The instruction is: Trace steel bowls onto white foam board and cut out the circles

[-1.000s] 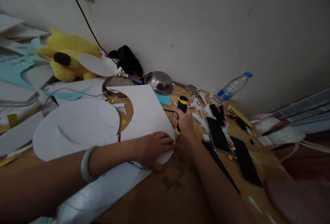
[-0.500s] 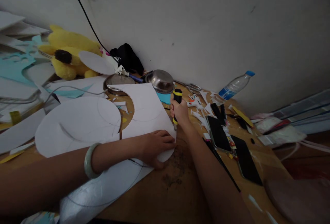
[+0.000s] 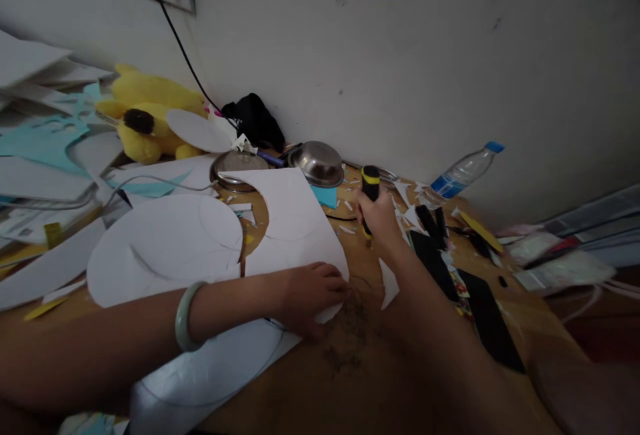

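My left hand (image 3: 313, 295) lies flat on a white sheet (image 3: 300, 221) with a curved cutout, its fingers stretched over the right edge. It holds nothing. My right hand (image 3: 379, 215) is wrapped round a tool with a black-and-yellow handle (image 3: 371, 183), held upright to the right of the sheet and apart from it. The tool's tip points down at the wooden table; its exact kind is unclear. A small white offcut (image 3: 389, 285) lies beside my right forearm. Left of the sheet lies a large white rounded piece (image 3: 165, 241) with pencil lines.
A yellow plush toy (image 3: 155, 105), a metal bowl (image 3: 317, 163) and a black cloth item (image 3: 257, 121) stand along the wall. On the right are a plastic bottle (image 3: 465, 171), a dark flat device (image 3: 490, 318) and scraps. White and blue sheets (image 3: 45, 141) pile up on the left.
My right hand has moved right with the tool, away from the sheet's edge. A white offcut now lies apart, right of the sheet. My left hand stays on the sheet.
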Available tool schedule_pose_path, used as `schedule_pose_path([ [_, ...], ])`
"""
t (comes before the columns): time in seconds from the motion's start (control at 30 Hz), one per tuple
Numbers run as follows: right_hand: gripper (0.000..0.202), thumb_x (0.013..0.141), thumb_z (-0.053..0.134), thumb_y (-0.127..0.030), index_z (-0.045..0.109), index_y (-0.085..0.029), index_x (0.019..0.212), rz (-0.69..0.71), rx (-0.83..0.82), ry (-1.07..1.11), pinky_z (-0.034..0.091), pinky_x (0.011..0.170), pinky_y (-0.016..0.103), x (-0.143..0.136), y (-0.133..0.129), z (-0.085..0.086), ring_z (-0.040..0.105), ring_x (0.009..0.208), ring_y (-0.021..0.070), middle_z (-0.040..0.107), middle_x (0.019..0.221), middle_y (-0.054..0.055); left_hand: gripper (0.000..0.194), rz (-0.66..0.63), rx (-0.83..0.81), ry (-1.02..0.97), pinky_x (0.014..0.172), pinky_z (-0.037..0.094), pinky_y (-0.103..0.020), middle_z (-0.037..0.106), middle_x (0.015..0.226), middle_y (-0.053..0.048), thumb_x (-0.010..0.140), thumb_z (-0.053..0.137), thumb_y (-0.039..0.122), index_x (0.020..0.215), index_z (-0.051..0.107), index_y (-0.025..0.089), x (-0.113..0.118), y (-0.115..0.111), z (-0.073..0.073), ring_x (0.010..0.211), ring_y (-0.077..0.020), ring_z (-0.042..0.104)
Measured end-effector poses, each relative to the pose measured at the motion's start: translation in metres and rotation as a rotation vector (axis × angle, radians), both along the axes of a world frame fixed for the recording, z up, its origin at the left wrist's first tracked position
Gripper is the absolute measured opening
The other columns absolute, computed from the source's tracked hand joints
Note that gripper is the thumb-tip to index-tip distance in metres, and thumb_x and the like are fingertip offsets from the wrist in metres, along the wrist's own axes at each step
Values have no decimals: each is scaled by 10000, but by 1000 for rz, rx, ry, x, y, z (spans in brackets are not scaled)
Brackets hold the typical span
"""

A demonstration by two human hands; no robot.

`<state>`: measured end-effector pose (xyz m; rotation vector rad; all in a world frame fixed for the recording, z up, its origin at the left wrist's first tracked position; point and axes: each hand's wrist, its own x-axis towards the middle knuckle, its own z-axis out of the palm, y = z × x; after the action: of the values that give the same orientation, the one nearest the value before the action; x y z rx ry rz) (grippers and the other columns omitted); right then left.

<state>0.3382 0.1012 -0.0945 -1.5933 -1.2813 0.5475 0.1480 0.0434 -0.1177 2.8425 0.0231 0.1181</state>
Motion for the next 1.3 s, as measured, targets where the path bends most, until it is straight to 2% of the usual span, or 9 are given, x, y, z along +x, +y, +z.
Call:
schedule_pose_path([
  [0.2, 110, 674, 605, -240, 500, -208, 665, 166, -495, 17, 312, 328, 221, 1, -29, -17, 440, 305, 132, 466, 351, -48, 387, -54, 45, -26, 984, 347, -357, 556, 1195, -104, 754, 598, 287, 1096, 571, 109, 0, -13, -2, 1063, -254, 479],
  [0.33, 166, 679, 598, -273, 461, -208, 613, 215, -490, 148, 303, 323, 204, -14, -16, -26, 399, 294, 101, 470, 346, -47, 370, -27, 113, -28, 983, 354, -365, 547, 1208, -103, 793, 564, 293, 1121, 555, 123, -4, -18, -5, 1072, -245, 480],
  [0.43, 203, 642, 626, -259, 429, -211, 626, 253, -432, 237, 288, 330, 187, -21, -15, -15, 357, 304, 76, 422, 344, -82, 338, -57, 132, -41, 1016, 340, -361, 530, 1250, -101, 788, 568, 267, 1101, 570, 136, -13, -20, 5, 1103, -236, 480],
  [0.57, 206, 618, 622, -230, 425, -210, 673, 235, -404, 301, 291, 335, 177, -14, -41, 4, 340, 309, 65, 397, 357, -108, 561, -149, 87, -9, 1084, 262, -342, 448, 1355, -120, 655, 672, 195, 1192, 524, 127, -34, -22, 28, 1201, -240, 434],
  [0.67, 170, 621, 624, -231, 468, -201, 682, 175, -430, 184, 299, 328, 180, -2, -71, 4, 372, 305, 75, 426, 362, -98, 767, -146, 20, 21, 1076, 264, -324, 402, 1394, -115, 623, 692, 227, 1325, 400, 133, -49, -24, 37, 1230, -254, 402],
  [0.83, 177, 670, 603, -283, 466, -200, 594, 49, -474, 111, 300, 300, 195, 5, -96, -8, 390, 278, 88, 429, 350, -75, 529, -43, 43, 75, 985, 347, -320, 480, 1315, -105, 779, 584, 288, 1267, 451, 134, -44, -29, 23, 1136, -242, 467],
  [1.03, 220, 696, 551, -368, 404, -217, 634, -3, -216, 374, 316, 291, 196, -25, -74, -11, 374, 289, 73, 422, 408, -96, 307, 120, 239, 97, 663, 443, -324, 598, 971, -78, 812, 564, 402, 949, 612, 132, 1, -35, 6, 826, -222, 530],
  [1.17, 215, 676, 561, -358, 392, -226, 679, -17, -149, 522, 268, 273, 190, -41, -65, -21, 330, 274, 69, 363, 390, -126, 173, 122, 313, 12, 564, 397, -301, 588, 856, -76, 857, 505, 266, 859, 622, 138, 10, -41, -6, 760, -203, 509],
  [1.3, 233, 688, 550, -354, 362, -228, 632, -61, -135, 514, 263, 282, 198, -41, -68, -24, 323, 279, 66, 357, 400, -115, 124, 150, 402, -9, 560, 379, -304, 591, 988, -108, 846, 515, 174, 861, 629, 128, 6, -53, -16, 808, -208, 502],
])
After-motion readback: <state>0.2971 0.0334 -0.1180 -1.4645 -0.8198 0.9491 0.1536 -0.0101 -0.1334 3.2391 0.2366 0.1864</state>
